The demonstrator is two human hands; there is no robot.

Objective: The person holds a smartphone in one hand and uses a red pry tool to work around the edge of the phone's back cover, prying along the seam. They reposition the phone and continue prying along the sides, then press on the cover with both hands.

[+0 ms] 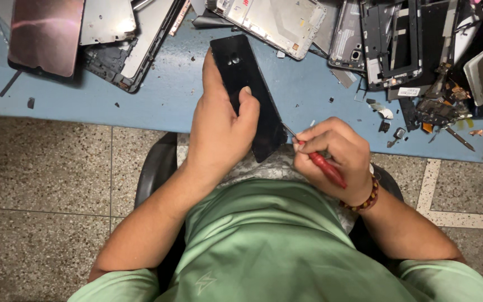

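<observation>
— What do the fingers have?

— The left hand [219, 131] is wrapped round a black phone [248, 95], thumb pressed flat on its dark back, the other fingers curled behind its left edge. The right hand [334, 154] is closed in a pinch on a red screwdriver [324, 166] — its thin metal tip reaches the phone's lower right edge, just past the right fingertips.

— How does the phone lie?

— Tilted. Its long axis runs from the near end, low by the right fingers, up and away to the far end beyond the left thumb, leaning left at the top. The far end hangs over the table; the near end sits above the lap.

— Any room round it?

— To the left of the left hand the blue table [157, 95] is bare but for small dark specks. Just beyond the phone's far end lies a silver frame [278, 22], close but apart. Right of the right hand, a heap of black parts [437, 109] and scraps crowds the table edge; the strip between the phone and that heap is open.

— And farther off?

— A pink-tinted panel [46, 36] lies far left, more opened frames [387, 42] far right. The table's near edge runs just behind both hands. Below is speckled stone floor [46, 173], a dark chair [155, 168], and a green shirt [269, 240]. A beaded bracelet [364, 201] rings the right wrist.
</observation>
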